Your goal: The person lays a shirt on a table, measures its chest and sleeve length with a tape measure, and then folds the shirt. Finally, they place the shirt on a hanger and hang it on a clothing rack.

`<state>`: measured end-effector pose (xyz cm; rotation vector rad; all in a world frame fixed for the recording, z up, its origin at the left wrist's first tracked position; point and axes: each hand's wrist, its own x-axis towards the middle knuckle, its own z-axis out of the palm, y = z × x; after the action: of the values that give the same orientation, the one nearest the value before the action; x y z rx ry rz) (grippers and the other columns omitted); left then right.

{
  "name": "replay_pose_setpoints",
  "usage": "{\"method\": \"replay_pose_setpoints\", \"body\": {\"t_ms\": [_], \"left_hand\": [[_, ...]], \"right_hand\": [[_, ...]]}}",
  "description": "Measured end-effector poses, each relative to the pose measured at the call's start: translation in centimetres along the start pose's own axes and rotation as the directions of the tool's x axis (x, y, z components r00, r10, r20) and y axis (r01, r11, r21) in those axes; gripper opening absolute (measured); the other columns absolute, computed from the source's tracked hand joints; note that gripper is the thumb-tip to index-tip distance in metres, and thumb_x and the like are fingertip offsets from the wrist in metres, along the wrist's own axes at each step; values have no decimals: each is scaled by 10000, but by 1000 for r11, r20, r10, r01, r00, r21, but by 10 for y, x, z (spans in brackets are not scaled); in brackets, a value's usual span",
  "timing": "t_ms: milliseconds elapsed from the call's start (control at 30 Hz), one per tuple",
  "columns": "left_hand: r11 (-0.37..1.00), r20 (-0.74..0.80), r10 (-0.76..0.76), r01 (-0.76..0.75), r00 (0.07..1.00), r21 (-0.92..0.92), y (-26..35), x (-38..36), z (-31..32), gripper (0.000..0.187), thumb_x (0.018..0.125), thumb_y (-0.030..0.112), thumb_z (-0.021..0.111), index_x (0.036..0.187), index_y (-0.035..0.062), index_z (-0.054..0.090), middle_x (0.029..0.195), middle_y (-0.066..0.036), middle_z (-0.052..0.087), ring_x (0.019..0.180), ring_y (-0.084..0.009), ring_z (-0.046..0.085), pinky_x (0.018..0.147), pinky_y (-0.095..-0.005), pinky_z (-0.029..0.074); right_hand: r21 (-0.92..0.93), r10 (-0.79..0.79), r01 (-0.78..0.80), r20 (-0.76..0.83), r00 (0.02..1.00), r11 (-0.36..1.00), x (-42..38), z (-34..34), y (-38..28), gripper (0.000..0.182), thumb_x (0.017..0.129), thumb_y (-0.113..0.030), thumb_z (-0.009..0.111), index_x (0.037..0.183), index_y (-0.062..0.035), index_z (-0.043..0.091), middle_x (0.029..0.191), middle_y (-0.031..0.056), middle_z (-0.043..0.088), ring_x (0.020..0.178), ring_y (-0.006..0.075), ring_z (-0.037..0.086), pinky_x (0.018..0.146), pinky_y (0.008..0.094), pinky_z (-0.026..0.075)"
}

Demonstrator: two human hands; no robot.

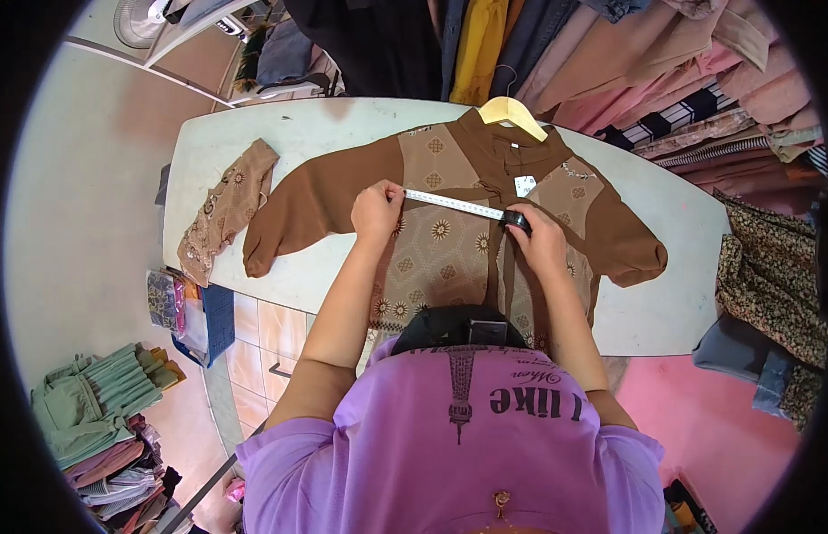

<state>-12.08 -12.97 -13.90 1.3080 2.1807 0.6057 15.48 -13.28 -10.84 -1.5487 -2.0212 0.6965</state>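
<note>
A brown long-sleeved garment [343, 182] with patterned panels lies spread on the white table [658, 311], a wooden hanger [512, 116] in its collar. Across its chest runs a white measuring tape [454, 205]. My left hand [378, 211] pinches the tape's end near the garment's left-hand panel edge. At the other end, my right hand [537, 238] is closed around the black tape case [517, 221], just right of the front opening. A white tag [525, 186] hangs above that hand. The garment's lower part is hidden behind my body.
A folded patterned cloth [229, 209] lies at the table's left end. Clothes [609, 62] hang beyond the far edge, and floral clothing [765, 285] hangs at the right. A blue basket [220, 322] stands below the left edge, near piled clothes [98, 400].
</note>
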Motion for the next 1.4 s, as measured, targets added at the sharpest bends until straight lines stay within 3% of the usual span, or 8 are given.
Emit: {"method": "replay_pose_setpoints", "body": {"t_ms": [300, 367, 500, 600, 667, 767, 867, 1400], "left_hand": [[986, -267, 150, -123, 952, 113, 0, -10, 13, 63, 763, 188, 670, 766, 128, 651, 755, -15, 629, 779, -226, 579, 659, -377, 472], [923, -338, 357, -272, 871, 272, -6, -10, 17, 50, 756, 169, 678, 791, 137, 663, 781, -7, 627, 778, -215, 573, 660, -369, 471], [862, -319, 477, -365, 819, 352, -19, -10, 23, 81, 756, 165, 675, 833, 140, 674, 843, 8, 630, 808, -191, 573, 700, -336, 471], [836, -290, 535, -448, 793, 317, -30, -10, 22, 118, 766, 182, 669, 872, 132, 688, 964, 10, 636, 935, -204, 567, 824, -382, 459], [699, -206, 649, -467, 732, 541, -30, -20, 16, 221, 806, 257, 627, 987, 141, 675, 1154, 7, 588, 1128, -255, 488, 938, -535, 369], [701, -99, 605, -471, 790, 535, -40, -28, 22, 355, 833, 327, 581, 1136, 145, 618, 1290, 4, 515, 1258, -285, 383, 967, -651, 263], [709, -58, 577, -464, 814, 531, -41, -31, 24, 433, 839, 347, 558, 1231, 164, 553, 1339, 2, 475, 1295, -294, 343, 972, -654, 254], [696, -56, 587, -467, 808, 545, -40, -25, 32, 418, 847, 292, 553, 1244, 161, 543, 1350, -9, 466, 1287, -305, 358, 976, -647, 261]], "right_hand": [[-42, 18, -18, -10, 1000, 999, -2, 10, 13, 236, 752, -124, 673, 977, -132, 603, 914, 96, 618, 843, 322, 598, 697, 409, 472], [-33, 4, -4, -21, 1000, 999, -2, 11, 13, 237, 751, -125, 674, 977, -131, 604, 915, 92, 620, 844, 323, 598, 699, 410, 473], [-33, -8, 7, -42, 999, 999, -5, 12, 17, 238, 751, -127, 675, 979, -132, 605, 920, 90, 619, 844, 323, 598, 701, 410, 473], [-24, 3, -4, -47, 999, 1000, -6, 12, 13, 241, 751, -131, 676, 981, -135, 604, 924, 87, 619, 846, 319, 599, 704, 409, 474], [-29, 2, -3, -44, 999, 1000, -7, 12, 12, 241, 753, -136, 675, 983, -137, 604, 927, 83, 620, 848, 317, 600, 708, 405, 476], [-18, -22, 21, -55, 998, 1000, -7, 10, 15, 248, 752, -141, 677, 988, -138, 603, 932, 81, 624, 856, 313, 601, 713, 399, 477], [-22, 27, -28, -16, 999, 999, -6, 5, 17, 255, 747, -136, 680, 993, -139, 610, 939, 82, 631, 865, 310, 602, 720, 392, 478], [-4, 262, -265, -139, 955, 964, -30, -55, 74, 256, 722, -118, 700, 973, -117, 647, 934, 87, 649, 858, 304, 610, 726, 377, 474]]}}
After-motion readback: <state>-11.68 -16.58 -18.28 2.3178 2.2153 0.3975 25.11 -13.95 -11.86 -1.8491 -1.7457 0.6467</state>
